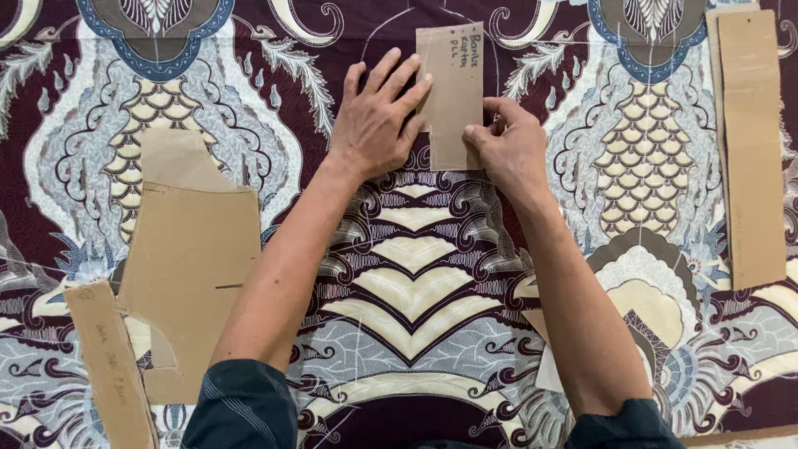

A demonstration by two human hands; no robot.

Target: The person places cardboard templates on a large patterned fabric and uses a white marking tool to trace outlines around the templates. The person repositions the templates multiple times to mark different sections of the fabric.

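Flat on patterned fabric (416, 274), left hand (376, 120) spread pressing cardboard template (453, 91), right hand (509, 145) seemingly pinching its edge

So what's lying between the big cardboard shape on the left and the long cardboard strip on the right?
In the head view, both hands, left and right, press a small cardboard rectangle onto the patterned fabric there.
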